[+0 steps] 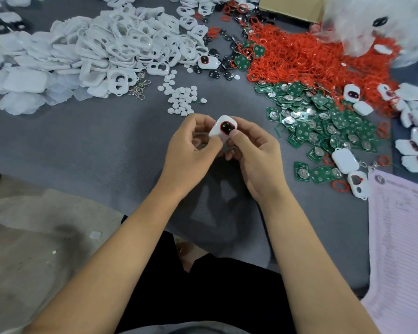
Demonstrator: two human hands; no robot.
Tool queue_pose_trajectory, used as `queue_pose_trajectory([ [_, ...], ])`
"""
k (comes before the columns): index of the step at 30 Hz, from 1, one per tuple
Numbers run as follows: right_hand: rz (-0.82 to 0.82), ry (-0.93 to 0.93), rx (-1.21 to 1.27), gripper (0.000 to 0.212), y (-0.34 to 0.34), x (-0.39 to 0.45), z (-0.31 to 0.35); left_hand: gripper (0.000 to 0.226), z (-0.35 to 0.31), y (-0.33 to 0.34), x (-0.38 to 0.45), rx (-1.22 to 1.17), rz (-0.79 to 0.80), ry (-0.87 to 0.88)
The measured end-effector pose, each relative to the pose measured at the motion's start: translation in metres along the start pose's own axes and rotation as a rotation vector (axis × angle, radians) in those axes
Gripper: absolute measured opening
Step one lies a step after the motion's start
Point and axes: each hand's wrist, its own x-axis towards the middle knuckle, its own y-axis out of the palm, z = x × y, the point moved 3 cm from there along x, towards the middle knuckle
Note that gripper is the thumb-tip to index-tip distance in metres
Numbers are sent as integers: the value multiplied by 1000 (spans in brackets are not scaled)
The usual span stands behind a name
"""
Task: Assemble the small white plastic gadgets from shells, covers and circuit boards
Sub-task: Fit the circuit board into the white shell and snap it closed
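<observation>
White plastic, smooth and glossy: the gadget [223,128] sits between the fingertips of both my hands, raised off the grey table [106,145], its face with the red-ringed black window turned up toward me. My left hand [191,150] curls round its left side, thumb on the near edge and fingers behind it. My right hand [253,153] pinches the right side, thumb pad pressing the lower right corner of the face just beside the red ring; the other fingers fold underneath, where I cannot see their contact.

I judge the piece very light and stiff, a thin snap-fit shell that would flex little before a clip gives. The gloss makes it likely to slip under a sideways squeeze, so hold belongs on the rounded edges, thumbs above and fingers below. Pressure should fall on the rim, not on the dark window.

Beyond my left fingertips lie small white discs [182,100], and farther off a heap of white covers [94,44]. Beyond my right fingers spread green circuit boards [323,119] and red rings [307,56]. Finished gadgets [415,131] lie far right, a printed sheet [401,237] nearer me.
</observation>
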Motion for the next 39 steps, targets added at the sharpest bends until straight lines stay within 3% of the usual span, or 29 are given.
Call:
queue_pose_trajectory([
  [7,-77,-21,-71,21,-1,-1,0,19,-2,7,-3,26,100,12],
  [12,-77,-51,-109,22,-1,-1,-1,13,0,6,-1,53,39,5],
  [18,-25,-52,-147,23,0,-2,-1,14,7,3,0,-83,-39,-74],
  [23,-2,-125,-326,19,2,-5,-1,16,6,-1,2,-138,-126,-58],
  [32,-73,-66,-237,15,1,-5,0,24,5,3,3,2,37,63],
  [39,-80,-76,-154,20,-4,-5,0,25,4,6,2,-50,89,75],
])
